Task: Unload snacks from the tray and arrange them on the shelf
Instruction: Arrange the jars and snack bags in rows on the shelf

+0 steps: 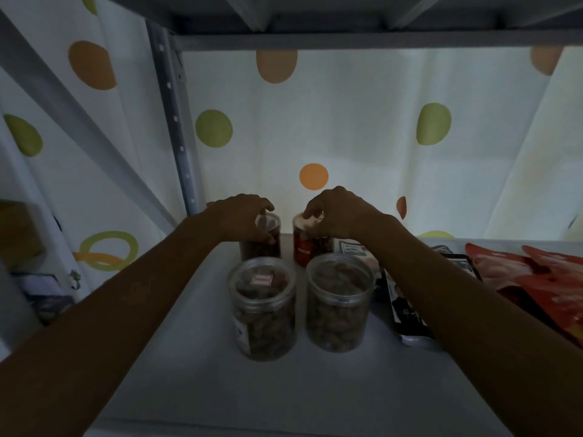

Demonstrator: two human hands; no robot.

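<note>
2 rear jars (259, 249), fingers (312, 209) round each

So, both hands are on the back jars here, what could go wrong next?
The left hand and right hand grip the back left jar and back right jar near their lids only; a loose lid could let one drop. The front left jar and front right jar stand close between the forearms; drawing the arms back carelessly might tip them.

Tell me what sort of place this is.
Probably a storeroom or pantry corner: a metal rack with a perforated upright and a shelf board, stocked with clear snack jars and red packets, with a dotted curtain hung behind.
</note>
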